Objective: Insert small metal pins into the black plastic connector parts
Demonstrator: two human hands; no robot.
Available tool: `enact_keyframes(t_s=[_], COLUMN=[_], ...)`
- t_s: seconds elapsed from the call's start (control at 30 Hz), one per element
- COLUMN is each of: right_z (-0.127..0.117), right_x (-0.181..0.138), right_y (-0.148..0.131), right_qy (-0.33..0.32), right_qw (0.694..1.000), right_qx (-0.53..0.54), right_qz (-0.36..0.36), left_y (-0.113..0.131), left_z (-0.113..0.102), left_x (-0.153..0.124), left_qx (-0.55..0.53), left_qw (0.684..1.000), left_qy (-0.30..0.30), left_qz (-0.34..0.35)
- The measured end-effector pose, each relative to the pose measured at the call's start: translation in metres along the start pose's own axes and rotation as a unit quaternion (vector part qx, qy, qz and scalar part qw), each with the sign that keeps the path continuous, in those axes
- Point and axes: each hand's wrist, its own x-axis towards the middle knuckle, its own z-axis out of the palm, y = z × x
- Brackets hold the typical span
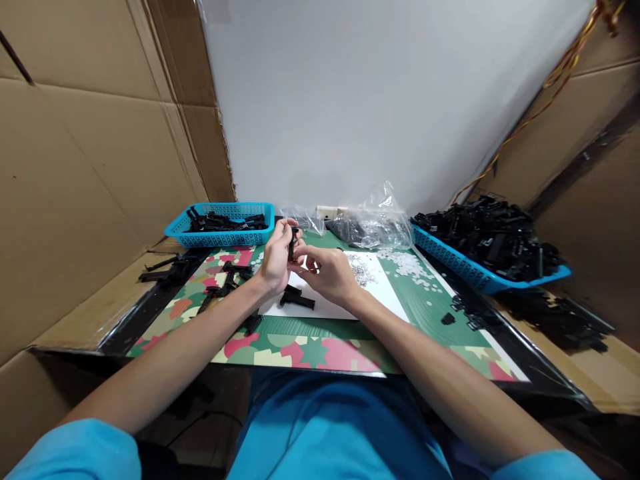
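Left blue basket [220,239]: partly filled with black parts [227,222]. Right blue basket [493,285]: heaped with similar parts [493,233]. The black component [292,245], slim and elongated, is held above the surface [425,317], long axis near upright. Fingers of the left hand [274,263] grasp it; the right hand [331,270] works at its lower end, grip indeterminable.

Grn mat [325,327] w/ blk pts [229,283], sheet [383,283].

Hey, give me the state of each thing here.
Left hand: grip closed on a black part.
Right hand: curled beside that part.
Left basket: part-filled, upright.
Right basket: heaped above its rim.
Plastic bag: crumpled, dark contents inside.
White sheet: lying flat.
White discs: scattered loose.
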Motion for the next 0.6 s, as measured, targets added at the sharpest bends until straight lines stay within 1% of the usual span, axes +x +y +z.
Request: enact_keyframes(t_s=[0.07,0.2,0.4,0.6], right_z=[0.0043,0.0096,0.0074,0.0067], right_x=[-0.0017,-0.0034,-0.0036,-0.0026], right_y=[-0.0025,-0.0071,-0.0082,-0.0017], right_qy=[0.028,0.075,0.087,0.103], right_qw=[0.999,0.995,0.990,0.985], right_qx=[-0.012,-0.036,-0.068,-0.103], right_qz=[0.012,0.063,0.086,0.097], left_y=[0.0002,-0.0004,-0.0068,-0.0051], left_z=[0.0015,0.0042,0.0002,0.0020], left_x=[-0.0008,-0.0023,0.0026,0.0026], left_qx=[-0.005,-0.013,0.005,-0.008], left_qw=[1.000,1.000,0.998,0.999], left_qy=[-0.001,-0.006,-0.020,-0.024], left_qz=[0.004,0.013,0.060,0.048])
